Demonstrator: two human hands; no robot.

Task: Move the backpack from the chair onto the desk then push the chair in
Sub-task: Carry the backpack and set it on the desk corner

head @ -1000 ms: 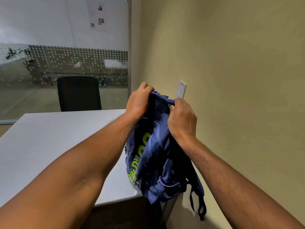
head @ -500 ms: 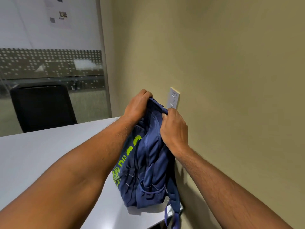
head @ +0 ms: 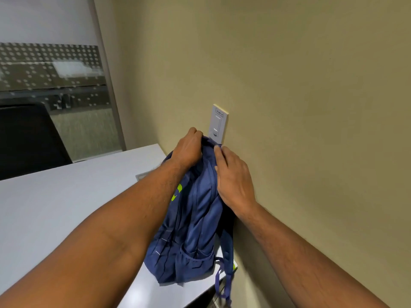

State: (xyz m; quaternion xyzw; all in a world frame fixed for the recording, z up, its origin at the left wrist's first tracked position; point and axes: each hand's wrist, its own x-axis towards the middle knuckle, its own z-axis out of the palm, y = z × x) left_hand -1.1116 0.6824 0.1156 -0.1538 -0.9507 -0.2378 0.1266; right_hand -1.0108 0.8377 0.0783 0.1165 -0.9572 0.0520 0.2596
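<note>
A blue backpack (head: 193,230) with yellow-green lettering stands upright on the white desk (head: 55,207), at the desk's right end against the beige wall. Its bottom rests on the desk near the front corner, and a strap hangs over the edge. My left hand (head: 189,147) is clenched on the top of the bag. My right hand (head: 233,181) lies on the bag's upper right side, fingers gripping the fabric near the top. The chair the backpack came from is out of view.
A white wall switch plate (head: 219,123) sits just above the backpack's top. A black office chair (head: 29,138) stands behind the desk's far side, in front of a glass partition (head: 51,74). A small grey cable hatch (head: 142,176) is set into the desk.
The backpack has come down from hanging at the desk's corner to standing on the desk top beside the wall. Both hands went with it, still at its top.
</note>
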